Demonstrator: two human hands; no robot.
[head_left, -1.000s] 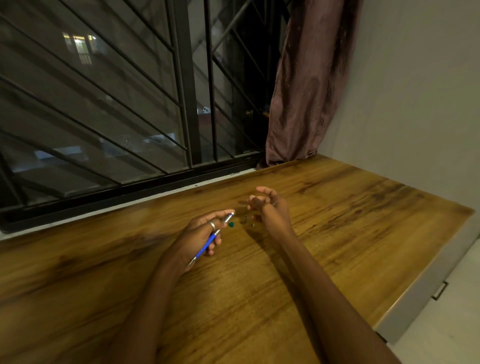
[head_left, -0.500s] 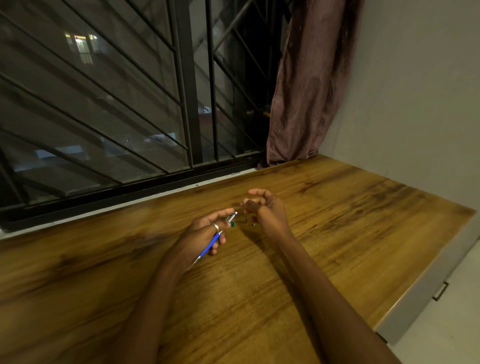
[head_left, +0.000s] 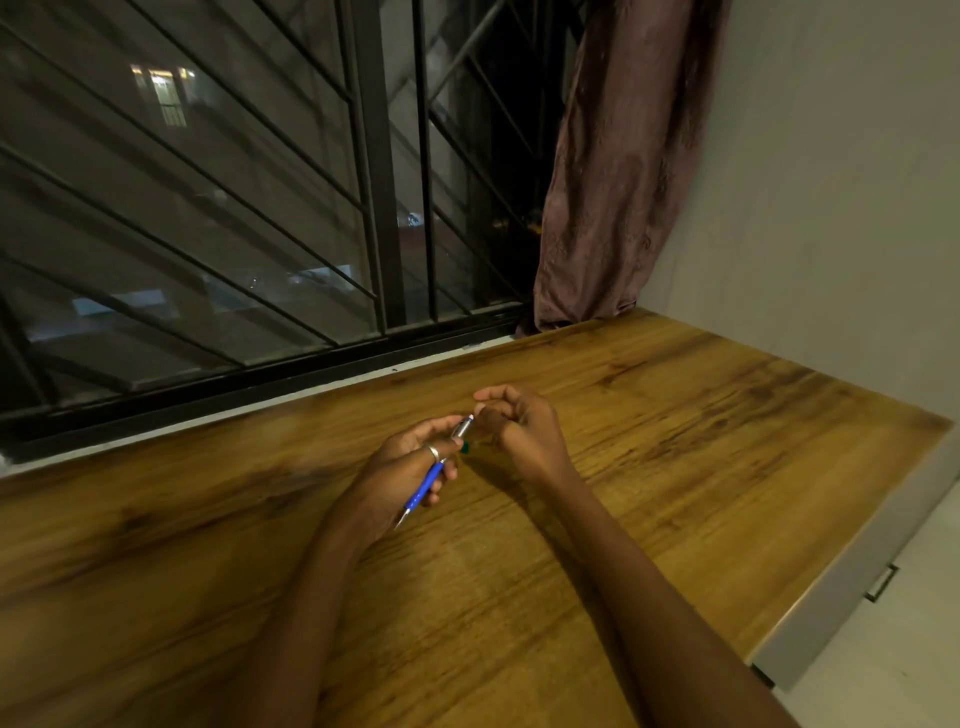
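My left hand (head_left: 402, 467) grips a blue pen (head_left: 427, 480) with a silver end (head_left: 462, 428) that points up and to the right; a ring sits on one finger. My right hand (head_left: 522, 428) is just right of that silver end, with curled fingers and fingertips meeting at the pen's tip. Whether it pinches something small there is too blurred to tell. A small green piece (head_left: 465, 447) shows just below the pen's silver end, between the two hands. Both hands hover over the wooden table (head_left: 675, 441).
A barred window (head_left: 234, 208) runs along the table's far edge, with a dark sill. A mauve curtain (head_left: 618, 171) hangs at the back right, its hem on the table. A pale wall stands to the right; a drawer front with a handle (head_left: 880, 582) lies below the table's right edge.
My right hand has moved left and closed in on the pen's silver end; a gap between the hands has gone. The left hand keeps its hold on the pen.
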